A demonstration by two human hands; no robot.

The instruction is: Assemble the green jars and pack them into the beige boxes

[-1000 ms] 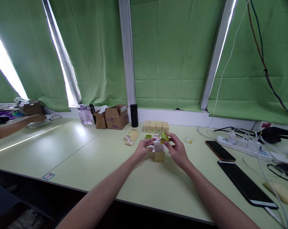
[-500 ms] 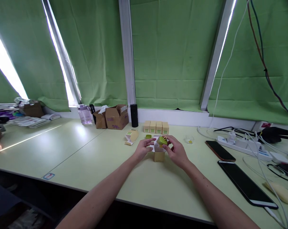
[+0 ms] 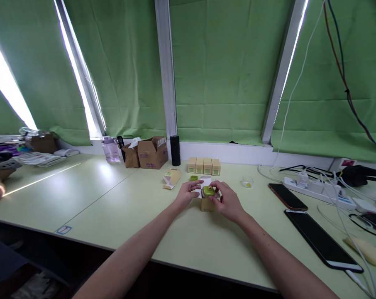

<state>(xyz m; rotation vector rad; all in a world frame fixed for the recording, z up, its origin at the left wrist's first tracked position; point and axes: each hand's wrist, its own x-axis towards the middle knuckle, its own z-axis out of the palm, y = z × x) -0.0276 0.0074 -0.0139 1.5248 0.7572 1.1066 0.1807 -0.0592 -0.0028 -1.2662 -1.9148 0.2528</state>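
Note:
A small brown box [image 3: 207,205] stands upright on the table with its white inner flaps spread. At its mouth is a green-topped object [image 3: 208,191] with a small ring on it. My right hand [image 3: 228,200] pinches this object from the right, thumb and fingers at its edge. On the left, my left hand [image 3: 186,194] holds a flap of the box between thumb and fingers. A small green piece [image 3: 194,177] lies just behind. An opened brown carton [image 3: 172,179] rests to the left of it.
Several small boxes [image 3: 203,166] stand in a row behind. A clear round dish [image 3: 247,182] lies right of them. Two phones [image 3: 321,238] [image 3: 287,196] and a power strip [image 3: 318,191] are at the right; cardboard boxes [image 3: 152,153] and a black cylinder [image 3: 174,150] stand at the back.
The green-topped object has moved down into the box's mouth and now sits level. My right hand has lowered with it. My left hand stays by the flap.

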